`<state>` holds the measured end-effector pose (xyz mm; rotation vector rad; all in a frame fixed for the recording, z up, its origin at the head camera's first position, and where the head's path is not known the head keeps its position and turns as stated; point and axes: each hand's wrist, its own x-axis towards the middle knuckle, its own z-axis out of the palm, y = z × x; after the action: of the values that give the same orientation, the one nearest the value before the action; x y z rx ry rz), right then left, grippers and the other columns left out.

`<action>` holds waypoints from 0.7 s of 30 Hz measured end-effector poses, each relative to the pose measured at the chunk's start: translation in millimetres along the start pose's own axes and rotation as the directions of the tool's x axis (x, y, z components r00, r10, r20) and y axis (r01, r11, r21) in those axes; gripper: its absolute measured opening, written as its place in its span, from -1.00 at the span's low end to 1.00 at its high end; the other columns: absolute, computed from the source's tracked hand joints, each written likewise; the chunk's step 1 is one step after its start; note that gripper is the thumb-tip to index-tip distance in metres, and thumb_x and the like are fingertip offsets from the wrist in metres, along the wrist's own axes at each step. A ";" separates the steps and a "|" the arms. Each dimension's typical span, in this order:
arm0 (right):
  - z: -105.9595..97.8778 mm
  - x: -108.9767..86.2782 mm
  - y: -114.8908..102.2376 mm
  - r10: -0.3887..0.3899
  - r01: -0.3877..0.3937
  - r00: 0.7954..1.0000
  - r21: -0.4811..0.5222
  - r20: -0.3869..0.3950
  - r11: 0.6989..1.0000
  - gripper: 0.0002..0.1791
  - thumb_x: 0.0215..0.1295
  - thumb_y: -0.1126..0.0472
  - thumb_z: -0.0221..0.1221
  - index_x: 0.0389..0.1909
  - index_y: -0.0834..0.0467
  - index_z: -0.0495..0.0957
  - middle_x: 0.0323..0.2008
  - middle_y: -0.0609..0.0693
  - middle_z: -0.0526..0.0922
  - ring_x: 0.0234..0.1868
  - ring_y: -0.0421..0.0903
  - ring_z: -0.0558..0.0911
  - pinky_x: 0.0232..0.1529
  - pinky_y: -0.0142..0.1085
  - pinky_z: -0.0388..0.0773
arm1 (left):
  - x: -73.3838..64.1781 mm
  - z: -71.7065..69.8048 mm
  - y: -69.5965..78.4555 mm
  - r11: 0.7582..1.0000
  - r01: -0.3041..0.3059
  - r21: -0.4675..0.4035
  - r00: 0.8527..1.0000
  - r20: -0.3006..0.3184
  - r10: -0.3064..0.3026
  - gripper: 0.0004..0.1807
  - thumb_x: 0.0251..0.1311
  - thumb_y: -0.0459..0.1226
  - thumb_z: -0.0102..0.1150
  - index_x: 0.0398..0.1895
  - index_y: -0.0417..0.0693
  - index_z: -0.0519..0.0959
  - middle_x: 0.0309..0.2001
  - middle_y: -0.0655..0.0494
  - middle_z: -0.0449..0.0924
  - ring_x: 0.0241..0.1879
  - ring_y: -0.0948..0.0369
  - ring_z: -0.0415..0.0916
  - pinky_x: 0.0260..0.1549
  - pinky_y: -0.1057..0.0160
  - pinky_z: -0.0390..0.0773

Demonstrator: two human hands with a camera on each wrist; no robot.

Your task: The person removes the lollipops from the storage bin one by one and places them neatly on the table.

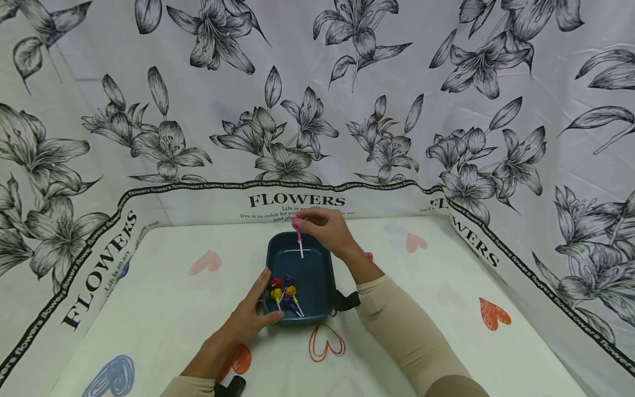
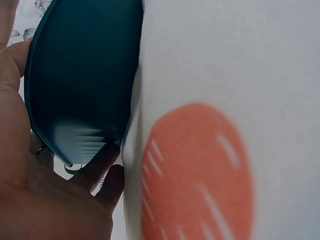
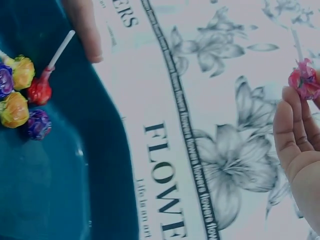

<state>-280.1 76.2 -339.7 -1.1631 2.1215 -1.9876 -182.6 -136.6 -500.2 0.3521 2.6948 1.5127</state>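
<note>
My right hand (image 1: 324,229) pinches a pink-wrapped lollipop (image 1: 297,223) by its head, above the far part of a dark teal tray (image 1: 322,275). Its white stick points down toward the tray. In the right wrist view the same lollipop (image 3: 304,80) appears at the right edge. Several lollipops (image 1: 285,295) with red, yellow and purple wrappers lie together in the tray's near left corner. My left hand (image 1: 248,314) grips that corner from outside, thumb at the near rim and fingers along the left side. The left wrist view shows those fingers (image 2: 102,160) against the tray's outer wall.
A small pink object (image 1: 369,256) on the table is mostly hidden behind my right wrist. White cloth with printed hearts (image 1: 327,344) covers the table. A flower-printed curtain (image 1: 297,132) stands behind and at both sides.
</note>
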 end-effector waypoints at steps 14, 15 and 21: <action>-26.0 -21.2 -33.2 -0.162 0.156 0.982 -0.070 -0.096 0.985 -0.76 0.11 0.48 0.05 -0.16 0.46 0.46 -0.27 0.24 0.53 -0.28 0.03 0.55 -0.23 -0.19 0.48 | -0.4 -0.8 -0.1 0.999 -0.041 -0.017 0.999 -0.002 0.041 0.02 -0.12 -0.09 0.28 0.31 0.43 -0.22 0.31 0.46 -0.34 0.27 0.25 -0.36 0.13 -0.08 -0.17; -29.3 -22.7 -32.9 -0.170 0.163 0.980 -0.068 -0.105 0.984 -0.76 0.11 0.49 0.05 -0.17 0.47 0.46 -0.28 0.24 0.53 -0.28 0.03 0.55 -0.24 -0.18 0.49 | -0.4 -1.0 -0.1 0.999 -0.042 -0.017 0.999 -0.004 0.042 0.02 -0.12 -0.08 0.28 0.31 0.44 -0.22 0.31 0.47 -0.33 0.27 0.25 -0.36 0.13 -0.08 -0.17; -52.7 -30.4 -13.3 -0.213 0.211 0.967 -0.025 -0.141 0.977 -0.75 0.09 0.45 0.10 -0.18 0.46 0.47 -0.28 0.23 0.54 -0.29 0.05 0.54 -0.25 -0.19 0.49 | -1.3 -2.0 0.6 0.999 -0.040 -0.029 0.999 -0.001 0.040 0.01 -0.11 -0.07 0.28 0.30 0.46 -0.21 0.30 0.48 -0.33 0.27 0.25 -0.36 0.13 -0.09 -0.17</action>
<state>-276.7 137.9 -332.1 -1.3397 2.1554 -2.2148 -181.6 -138.2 -498.8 0.4075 2.6788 1.5610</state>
